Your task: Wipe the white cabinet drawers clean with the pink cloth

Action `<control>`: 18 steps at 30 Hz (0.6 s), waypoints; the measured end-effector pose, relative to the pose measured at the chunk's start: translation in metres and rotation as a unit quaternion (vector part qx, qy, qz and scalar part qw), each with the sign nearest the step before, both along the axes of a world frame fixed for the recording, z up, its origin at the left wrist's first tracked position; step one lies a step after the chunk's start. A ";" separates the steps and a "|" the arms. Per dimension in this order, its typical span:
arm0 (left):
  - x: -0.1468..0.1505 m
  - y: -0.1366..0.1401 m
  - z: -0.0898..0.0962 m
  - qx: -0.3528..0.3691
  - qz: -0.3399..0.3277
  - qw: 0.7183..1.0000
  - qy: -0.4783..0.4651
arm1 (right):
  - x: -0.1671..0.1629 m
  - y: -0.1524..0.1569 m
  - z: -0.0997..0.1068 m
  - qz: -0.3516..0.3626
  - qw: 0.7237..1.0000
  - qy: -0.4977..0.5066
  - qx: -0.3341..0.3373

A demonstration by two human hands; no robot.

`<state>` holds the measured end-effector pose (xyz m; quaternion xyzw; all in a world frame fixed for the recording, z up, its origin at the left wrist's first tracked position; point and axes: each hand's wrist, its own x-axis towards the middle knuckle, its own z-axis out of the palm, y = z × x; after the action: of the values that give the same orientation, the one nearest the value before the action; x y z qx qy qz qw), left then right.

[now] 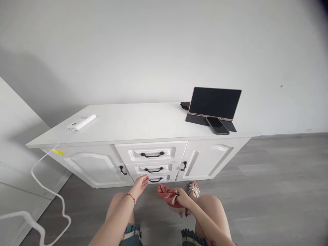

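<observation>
My right hand [182, 198] is closed around a bunched red cloth [167, 194] with pale markings, which hangs down over the floor between my knees. My left hand [140, 184] has its fingers stretched out and holds nothing. Its fingertips are beside the left end of the black handle on the bottom drawer [155, 180]; whether they touch it I cannot tell. Above that are the middle drawer [153, 169] and the top drawer [151, 154] of the white cabinet [123, 136]. All three drawers are closed.
On the cabinet top stand a tablet [215, 102] on a dark cover, a phone [217, 125] and a black item [185, 105]. A white power bank [82, 122] lies at the left, its white cable [60, 198] hanging down. Closed doors [93, 167] flank the drawers.
</observation>
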<state>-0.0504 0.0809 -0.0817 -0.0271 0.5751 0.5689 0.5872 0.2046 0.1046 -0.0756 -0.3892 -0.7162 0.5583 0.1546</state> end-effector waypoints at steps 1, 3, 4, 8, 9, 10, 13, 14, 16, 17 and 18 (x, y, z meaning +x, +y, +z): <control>0.003 0.007 -0.004 -0.004 0.006 1.000 0.002 | -0.002 0.000 -0.005 -0.016 1.000 -0.010 0.001; 0.007 0.021 -0.011 -0.009 0.018 1.000 0.005 | -0.005 -0.001 -0.012 -0.047 0.999 -0.023 0.007; 0.008 0.028 -0.014 -0.010 0.023 1.000 0.006 | -0.006 -0.001 -0.014 -0.059 0.998 -0.027 0.009; 0.012 0.048 -0.022 -0.001 0.037 0.999 0.002 | -0.009 -0.001 -0.019 -0.064 0.997 -0.031 0.007; 0.014 0.050 -0.023 0.000 0.039 0.999 0.001 | -0.009 -0.001 -0.019 -0.063 0.997 -0.032 0.011; 0.015 0.052 -0.025 0.000 0.040 0.999 0.000 | -0.009 -0.001 -0.020 -0.064 0.997 -0.037 0.015; 0.018 0.051 -0.030 0.004 0.045 0.999 0.002 | -0.010 -0.001 -0.023 -0.078 0.996 -0.048 0.022; 0.019 0.049 -0.032 0.005 0.045 0.999 0.003 | -0.010 -0.001 -0.024 -0.085 0.995 -0.045 0.020; 0.020 0.044 -0.035 0.002 0.039 0.999 0.005 | -0.012 0.000 -0.024 -0.096 0.995 -0.031 0.006; 0.020 0.041 -0.036 -0.002 0.033 0.999 0.005 | -0.013 0.001 -0.024 -0.097 0.995 -0.019 -0.007; 0.019 0.037 -0.037 -0.007 0.025 1.000 0.004 | -0.015 0.001 -0.023 -0.093 0.995 -0.005 -0.028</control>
<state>-0.0311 0.1184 -0.1192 -0.0428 0.5806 0.5796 0.5702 0.1897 0.1059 -0.0982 -0.4612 -0.6616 0.5596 0.1909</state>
